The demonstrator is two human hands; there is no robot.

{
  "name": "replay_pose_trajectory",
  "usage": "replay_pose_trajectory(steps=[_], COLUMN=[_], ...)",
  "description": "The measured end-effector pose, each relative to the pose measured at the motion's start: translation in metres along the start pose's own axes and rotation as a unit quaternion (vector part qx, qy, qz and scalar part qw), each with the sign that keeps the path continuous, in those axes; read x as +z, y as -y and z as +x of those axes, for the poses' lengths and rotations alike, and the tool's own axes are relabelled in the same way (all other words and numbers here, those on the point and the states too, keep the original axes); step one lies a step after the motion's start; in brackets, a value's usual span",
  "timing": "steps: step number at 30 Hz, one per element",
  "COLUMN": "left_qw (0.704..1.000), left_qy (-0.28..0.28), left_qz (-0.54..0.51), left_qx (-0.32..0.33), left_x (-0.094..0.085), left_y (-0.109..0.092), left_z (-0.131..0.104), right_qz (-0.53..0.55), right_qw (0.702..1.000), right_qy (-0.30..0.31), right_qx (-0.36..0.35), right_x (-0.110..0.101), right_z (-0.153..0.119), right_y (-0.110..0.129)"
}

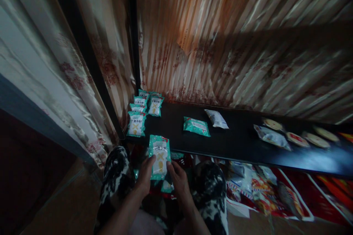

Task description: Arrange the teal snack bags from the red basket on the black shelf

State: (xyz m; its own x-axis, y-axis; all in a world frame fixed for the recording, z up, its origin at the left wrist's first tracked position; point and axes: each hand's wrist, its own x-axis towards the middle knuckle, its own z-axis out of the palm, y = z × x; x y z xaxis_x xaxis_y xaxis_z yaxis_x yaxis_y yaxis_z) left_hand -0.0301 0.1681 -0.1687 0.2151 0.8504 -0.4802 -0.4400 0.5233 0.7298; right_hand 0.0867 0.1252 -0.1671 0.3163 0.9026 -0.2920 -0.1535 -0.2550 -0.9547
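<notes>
Clock face centred on the held item, as seen from just behind the seated person.

Item one: green-and-white snack packet (160, 154), held upright just off the near edge of the black shelf (171, 121). Left hand (146, 174) and right hand (179, 180) each hold a lower side edge, narrowly, thumbs forward; the fingers behind cannot be made out. The two-sided hold probably keeps the soft pouch flat and its printed front unobscured.

Item two: matching upright packets (136, 124), ten to eleven o'clock, ranked in the shelf corner beside the black post (132, 25), fronts outward; the close ranks presumably help prop limp pouches.

Item three: green packet (196, 126), two o'clock, lying flat; silvery packet (216, 118) just beyond, also flat.

Item four: pale round discs (298, 139), toward three o'clock, lying apart from one another, a pale packet (271, 137) near them.

Item five: red basket (154, 192), six o'clock, between the knees, likely for easy reach, more green packaging inside.
</notes>
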Motion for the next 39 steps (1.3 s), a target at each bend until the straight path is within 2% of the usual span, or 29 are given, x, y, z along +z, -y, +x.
replay_pose_trajectory(steps=[3,6,11,18,25,29,34,39], left_qw=[1.000,0.998,0.987,0.949,0.892,0.874,0.880,0.885], left_qy=[-0.010,-0.017,-0.040,-0.051,-0.106,-0.141,-0.117,-0.119], left_qz=[0.022,0.056,0.145,0.274,0.394,0.419,0.405,0.374], left_qx=[0.003,0.022,0.061,0.146,0.195,0.200,0.220,0.250], left_x=[-0.001,-0.003,-0.006,-0.011,0.000,0.005,0.005,0.004], left_y=[-0.001,-0.001,-0.004,-0.009,-0.027,-0.036,-0.036,-0.029], left_z=[0.004,0.008,0.016,0.030,0.027,0.026,0.032,0.038], right_qz=[0.051,0.053,0.032,-0.042,-0.085,-0.101,-0.148,-0.180], right_qw=[0.998,0.998,0.999,0.998,0.994,0.991,0.980,0.972], right_qy=[0.017,0.017,-0.006,-0.026,-0.032,-0.044,-0.081,-0.091], right_qx=[0.032,0.043,0.008,-0.048,-0.067,-0.080,-0.101,-0.122], right_x=[-0.002,-0.003,-0.004,-0.004,-0.003,-0.001,0.001,0.002], right_z=[0.002,0.004,0.010,0.023,0.031,0.035,0.042,0.053], right_y=[0.004,0.006,0.008,0.010,0.017,0.028,0.038,0.039])
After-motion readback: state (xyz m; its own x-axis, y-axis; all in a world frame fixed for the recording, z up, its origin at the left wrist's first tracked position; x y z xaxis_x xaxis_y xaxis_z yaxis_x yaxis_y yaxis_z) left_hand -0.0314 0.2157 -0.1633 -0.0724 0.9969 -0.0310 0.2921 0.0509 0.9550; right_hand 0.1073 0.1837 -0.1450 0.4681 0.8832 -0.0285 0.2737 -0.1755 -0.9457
